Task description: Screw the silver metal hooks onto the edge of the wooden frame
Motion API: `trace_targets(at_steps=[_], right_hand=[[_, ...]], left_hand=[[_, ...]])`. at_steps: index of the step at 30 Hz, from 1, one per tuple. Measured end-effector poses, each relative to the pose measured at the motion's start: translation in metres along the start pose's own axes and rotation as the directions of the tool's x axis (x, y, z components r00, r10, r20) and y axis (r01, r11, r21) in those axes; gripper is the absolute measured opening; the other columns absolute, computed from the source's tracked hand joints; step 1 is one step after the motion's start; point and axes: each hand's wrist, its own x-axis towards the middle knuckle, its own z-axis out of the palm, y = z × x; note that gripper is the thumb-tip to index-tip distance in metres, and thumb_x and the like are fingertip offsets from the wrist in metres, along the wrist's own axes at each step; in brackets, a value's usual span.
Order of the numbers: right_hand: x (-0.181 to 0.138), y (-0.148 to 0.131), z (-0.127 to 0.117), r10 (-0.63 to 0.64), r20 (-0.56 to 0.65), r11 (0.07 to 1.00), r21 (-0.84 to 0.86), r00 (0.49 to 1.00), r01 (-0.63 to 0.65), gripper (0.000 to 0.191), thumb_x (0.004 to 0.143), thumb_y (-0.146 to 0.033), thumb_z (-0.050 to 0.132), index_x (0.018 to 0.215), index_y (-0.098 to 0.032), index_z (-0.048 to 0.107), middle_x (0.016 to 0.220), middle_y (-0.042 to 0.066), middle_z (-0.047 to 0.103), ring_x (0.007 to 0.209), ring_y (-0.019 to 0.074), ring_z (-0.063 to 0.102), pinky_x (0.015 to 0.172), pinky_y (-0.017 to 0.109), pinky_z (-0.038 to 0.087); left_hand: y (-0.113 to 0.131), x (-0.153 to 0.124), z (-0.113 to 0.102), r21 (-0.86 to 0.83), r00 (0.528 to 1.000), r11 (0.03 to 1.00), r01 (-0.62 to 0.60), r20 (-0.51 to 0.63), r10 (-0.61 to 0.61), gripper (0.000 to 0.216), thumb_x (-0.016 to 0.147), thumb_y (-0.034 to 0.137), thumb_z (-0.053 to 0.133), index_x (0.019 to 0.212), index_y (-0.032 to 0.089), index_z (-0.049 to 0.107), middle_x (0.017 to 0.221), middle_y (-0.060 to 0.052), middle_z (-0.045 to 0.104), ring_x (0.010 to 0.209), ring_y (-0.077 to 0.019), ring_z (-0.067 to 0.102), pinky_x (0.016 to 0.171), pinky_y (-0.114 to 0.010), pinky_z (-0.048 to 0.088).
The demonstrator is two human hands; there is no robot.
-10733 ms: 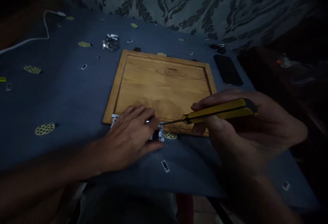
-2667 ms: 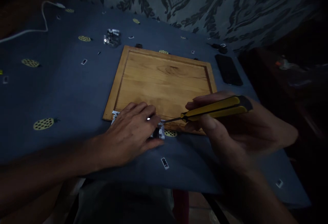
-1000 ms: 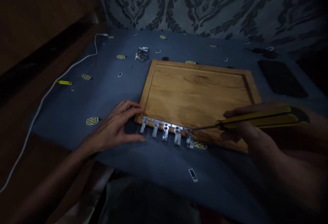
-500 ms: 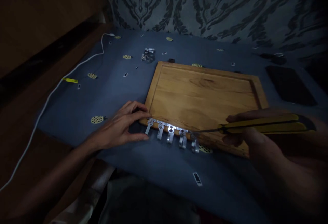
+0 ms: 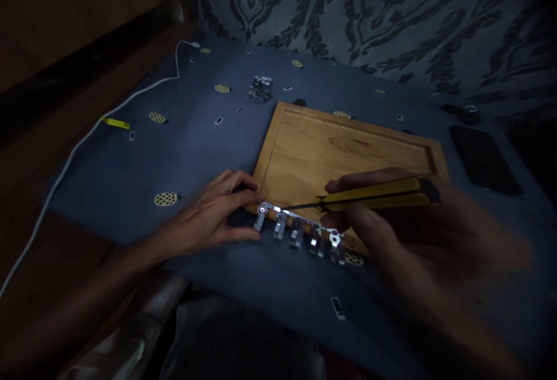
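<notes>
A wooden board [image 5: 331, 148] lies on a blue patterned cloth [image 5: 130, 165]. Along the board's near edge sits a shiny metal rail with several hooks [image 5: 300, 232]. My right hand [image 5: 404, 223] is closed round a yellow-and-black screwdriver [image 5: 378, 194], whose thin tip points left and reaches the rail's left part. My left hand [image 5: 213, 217] rests on the cloth at the board's near left corner, fingers loosely curled and apart, fingertips beside the rail's left end and holding nothing.
A small heap of metal parts [image 5: 261, 88] lies beyond the board's far left corner. A white cable [image 5: 87, 136] runs along the cloth's left side. A dark phone [image 5: 485, 159] lies right of the board. Patterned fabric hangs behind.
My right hand has carried the screwdriver leftwards, so its tip went from the rail's right end to its left part. Earlier my left hand came off the rail, uncovering it. The view shifted left.
</notes>
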Motion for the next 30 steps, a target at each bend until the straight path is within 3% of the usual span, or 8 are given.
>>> trace_targets(at_steps=[5,8,12,18,30], right_hand=[[-0.001,-0.002,0.014,0.035,0.066,0.999,-0.03,0.997,-0.033,0.014,0.093,-0.03,0.077,0.107,-0.029,0.074,0.097,0.0,0.077,0.067,0.0156,0.073,0.06,0.03,0.061],[-0.001,-0.002,0.016,0.014,0.095,0.998,-0.056,0.995,-0.009,0.016,0.093,-0.03,0.076,0.109,-0.03,0.074,0.097,0.001,0.077,0.071,0.0171,0.074,0.059,0.03,0.061],[-0.002,0.0,0.017,0.002,0.083,0.998,-0.066,0.997,0.003,0.016,0.093,-0.03,0.076,0.109,-0.03,0.074,0.098,0.001,0.078,0.076,0.0186,0.075,0.06,0.03,0.061],[-0.004,-0.002,0.017,0.037,0.067,0.999,-0.014,0.997,-0.036,0.016,0.092,-0.029,0.077,0.108,-0.031,0.074,0.1,0.001,0.078,0.063,0.0148,0.072,0.055,0.029,0.058],[-0.001,0.0,0.02,0.018,0.069,1.0,-0.018,0.997,-0.017,0.016,0.091,-0.029,0.078,0.107,-0.032,0.074,0.098,0.003,0.078,0.079,0.0217,0.075,0.061,0.035,0.062]], left_hand=[[0.002,0.001,0.0,-0.01,1.0,1.0,0.026,0.014,-0.026,0.049,0.088,0.044,0.079,0.131,0.024,0.067,0.129,-0.009,0.057,0.121,-0.0265,0.055,0.105,-0.041,0.05],[0.003,0.002,0.0,-0.012,1.0,1.0,0.024,0.012,-0.023,0.05,0.088,0.042,0.079,0.133,0.024,0.066,0.129,-0.009,0.057,0.121,-0.0266,0.055,0.105,-0.042,0.049],[0.003,0.001,0.001,-0.025,1.0,0.999,0.02,0.006,-0.019,0.051,0.089,0.042,0.078,0.135,0.024,0.065,0.129,-0.009,0.057,0.121,-0.0265,0.054,0.105,-0.042,0.05],[0.001,0.0,0.002,-0.021,1.0,1.0,0.019,0.001,-0.019,0.051,0.088,0.044,0.079,0.134,0.026,0.064,0.13,-0.008,0.056,0.121,-0.0264,0.053,0.105,-0.042,0.05],[0.001,-0.001,0.003,-0.011,1.0,1.0,0.008,-0.001,-0.008,0.049,0.09,0.044,0.077,0.133,0.026,0.063,0.13,-0.008,0.056,0.121,-0.0258,0.053,0.105,-0.041,0.049]])
